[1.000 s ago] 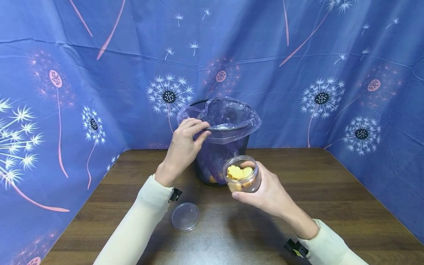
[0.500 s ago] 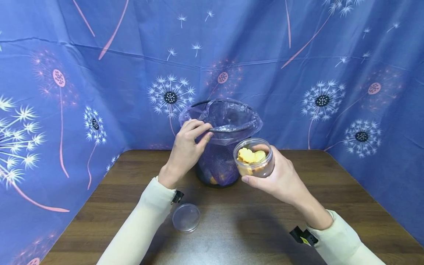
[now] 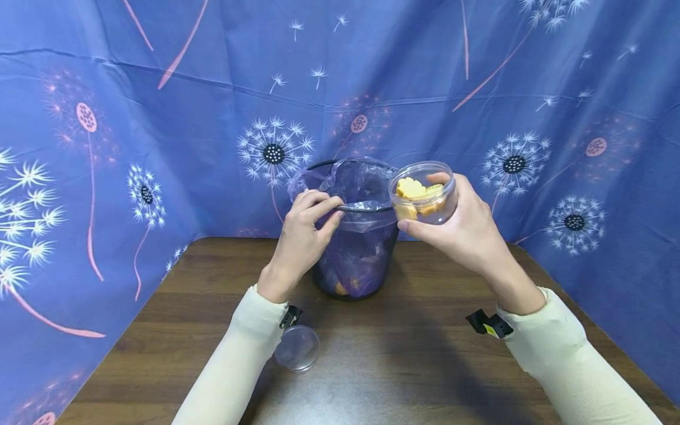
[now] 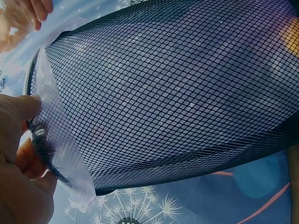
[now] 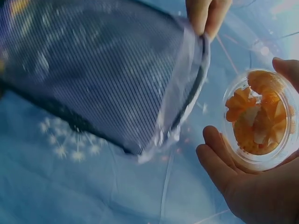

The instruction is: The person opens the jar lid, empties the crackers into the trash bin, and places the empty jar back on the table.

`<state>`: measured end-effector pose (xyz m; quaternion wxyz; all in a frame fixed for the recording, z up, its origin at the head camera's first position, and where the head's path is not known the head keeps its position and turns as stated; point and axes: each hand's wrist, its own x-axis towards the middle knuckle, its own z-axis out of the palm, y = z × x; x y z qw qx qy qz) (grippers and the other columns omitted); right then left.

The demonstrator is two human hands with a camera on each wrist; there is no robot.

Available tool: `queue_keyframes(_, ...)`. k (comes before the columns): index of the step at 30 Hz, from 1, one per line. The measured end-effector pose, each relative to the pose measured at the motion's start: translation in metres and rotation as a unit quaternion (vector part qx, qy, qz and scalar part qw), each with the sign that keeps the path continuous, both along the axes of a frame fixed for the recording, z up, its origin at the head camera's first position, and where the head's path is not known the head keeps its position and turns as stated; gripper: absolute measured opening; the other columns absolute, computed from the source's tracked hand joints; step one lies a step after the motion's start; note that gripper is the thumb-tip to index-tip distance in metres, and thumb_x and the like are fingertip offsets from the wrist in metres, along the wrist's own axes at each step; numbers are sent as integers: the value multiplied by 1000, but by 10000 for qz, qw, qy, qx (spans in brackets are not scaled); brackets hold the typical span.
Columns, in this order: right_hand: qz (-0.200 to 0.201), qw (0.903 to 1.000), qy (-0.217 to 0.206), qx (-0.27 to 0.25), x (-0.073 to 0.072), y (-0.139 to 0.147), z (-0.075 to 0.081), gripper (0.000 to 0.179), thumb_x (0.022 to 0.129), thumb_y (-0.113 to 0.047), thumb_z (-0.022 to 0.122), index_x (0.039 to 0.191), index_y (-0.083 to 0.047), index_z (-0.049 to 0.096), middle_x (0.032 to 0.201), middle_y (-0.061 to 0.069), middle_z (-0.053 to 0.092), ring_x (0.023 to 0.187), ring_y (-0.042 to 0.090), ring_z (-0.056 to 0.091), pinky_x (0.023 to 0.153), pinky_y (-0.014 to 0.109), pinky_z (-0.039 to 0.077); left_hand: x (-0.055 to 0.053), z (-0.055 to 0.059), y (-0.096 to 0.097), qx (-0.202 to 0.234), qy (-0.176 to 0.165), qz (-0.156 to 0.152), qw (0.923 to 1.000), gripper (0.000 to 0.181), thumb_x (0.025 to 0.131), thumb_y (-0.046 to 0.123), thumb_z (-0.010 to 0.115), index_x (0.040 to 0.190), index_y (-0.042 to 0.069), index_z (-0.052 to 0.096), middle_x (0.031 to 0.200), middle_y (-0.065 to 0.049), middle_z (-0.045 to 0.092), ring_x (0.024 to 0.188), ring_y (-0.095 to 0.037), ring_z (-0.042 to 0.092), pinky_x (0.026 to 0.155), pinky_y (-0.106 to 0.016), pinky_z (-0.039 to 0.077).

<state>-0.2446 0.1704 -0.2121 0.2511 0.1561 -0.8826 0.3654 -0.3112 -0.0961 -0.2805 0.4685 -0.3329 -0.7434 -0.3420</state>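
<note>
My left hand point(image 3: 308, 227) pinches the front left rim of a black mesh trash bin point(image 4: 154, 93). A thin purple bag point(image 3: 361, 177) lines the bin and folds out over its rim. In my right hand point(image 3: 473, 227) is a clear round jar point(image 3: 423, 195), gripped from its right side and raised beside the bin's right rim, slightly tilted. Yellow flower-shaped biscuits point(image 3: 417, 190) lie in the jar; the right wrist view shows their orange-looking undersides point(image 5: 259, 116) through its base. Something small and yellowish shows through the mesh near the bin's bottom.
A clear round lid point(image 3: 297, 348) lies on the brown wooden table point(image 3: 372, 366), by the left sleeve. Behind and at both sides hangs a blue cloth point(image 3: 212, 147) printed with dandelions. Both wrists wear small black cameras.
My right hand has lifted the jar up and to the right, from in front of the bin to its right rim. The left hand keeps its pinch on the rim.
</note>
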Motion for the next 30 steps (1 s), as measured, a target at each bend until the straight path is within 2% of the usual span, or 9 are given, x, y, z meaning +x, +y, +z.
queue_keyframes(4, -174, 9998, -62, 78, -16, 0, 17, 91, 60, -61, 78, 132, -18, 40, 105, 2, 56, 90, 18, 59, 72, 38, 46, 0, 0, 0, 27, -20, 47, 10000, 17, 85, 15, 70, 101, 12, 72, 97, 2, 60, 102, -17, 51, 108, -33, 24)
queue_keyframes(7, -285, 9995, 2, 108, -28, 1, 28, 96, 58, -63, 78, 132, -16, 40, 110, 3, 56, 95, 19, 58, 77, 39, 46, 1, 0, 0, 44, -69, 43, 10000, 17, 85, 15, 70, 101, 12, 72, 97, 2, 60, 102, -17, 51, 108, -33, 25)
queue_keyframes(11, -435, 9989, 55, 156, -44, -1, 38, 105, 55, -65, 78, 136, -13, 36, 118, 6, 54, 102, 22, 55, 83, 42, 45, 2, 1, 1, 60, -100, 16, 9999, 16, 84, 14, 70, 101, 13, 72, 97, 3, 59, 102, -17, 51, 109, -33, 24)
queue_keyframes(15, -581, 9979, 100, 275, -57, -4, 46, 108, 53, -67, 78, 138, -14, 35, 118, 5, 54, 102, 22, 54, 83, 41, 44, 1, 0, 1, 67, -111, 4, 9999, 16, 85, 15, 70, 101, 13, 72, 97, 3, 59, 101, -17, 51, 109, -34, 24)
queue_keyframes(24, -394, 9975, 201, 544, -86, -14, 55, 103, 54, -61, 81, 136, -15, 36, 111, 2, 54, 96, 17, 53, 82, 35, 45, 0, -1, 1, 113, -79, -18, 9999, 16, 84, 14, 70, 100, 13, 72, 96, 1, 58, 99, -18, 51, 109, -36, 24)
queue_keyframes(30, -318, 9955, 35, 895, -100, -17, 55, 111, 55, -60, 81, 142, -13, 30, 108, 4, 51, 94, 19, 52, 82, 37, 45, 1, -1, 2, 112, -113, -35, 9999, 16, 84, 14, 69, 100, 14, 72, 96, 3, 58, 99, -17, 50, 109, -36, 23)
